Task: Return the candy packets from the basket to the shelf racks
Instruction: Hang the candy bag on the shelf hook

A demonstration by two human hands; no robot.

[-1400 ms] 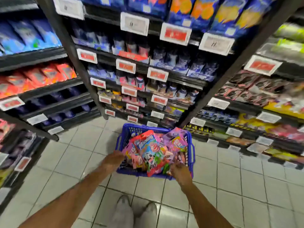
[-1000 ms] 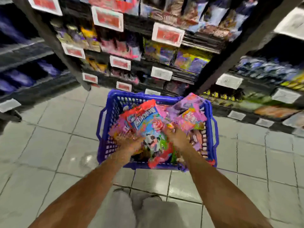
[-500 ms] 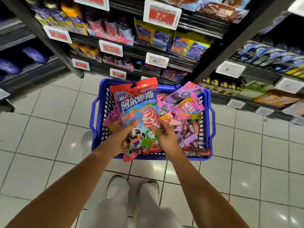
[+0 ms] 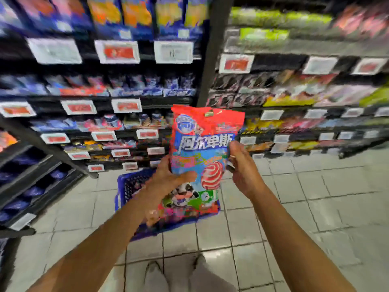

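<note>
A large red and blue candy packet (image 4: 202, 148) with a lollipop and a cow printed on it stands upright in the air above the blue basket (image 4: 126, 188). My left hand (image 4: 168, 175) grips its left edge, thumb across the front. My right hand (image 4: 242, 165) holds its right edge. The basket sits on the floor tiles behind my arms, mostly hidden by the packet and my left forearm. More packets show inside it below the raised one.
Black shelf racks (image 4: 130, 98) full of sweets and white and red price tags fill the view ahead and at the left. A black upright post (image 4: 212, 60) divides two rack sections. Grey floor tiles (image 4: 315, 207) lie at the right. My feet (image 4: 174, 272) stand below.
Both hands have lifted the large packet out of the basket and up in front of the shelves. The camera has tilted upward, so the racks fill more of the view.
</note>
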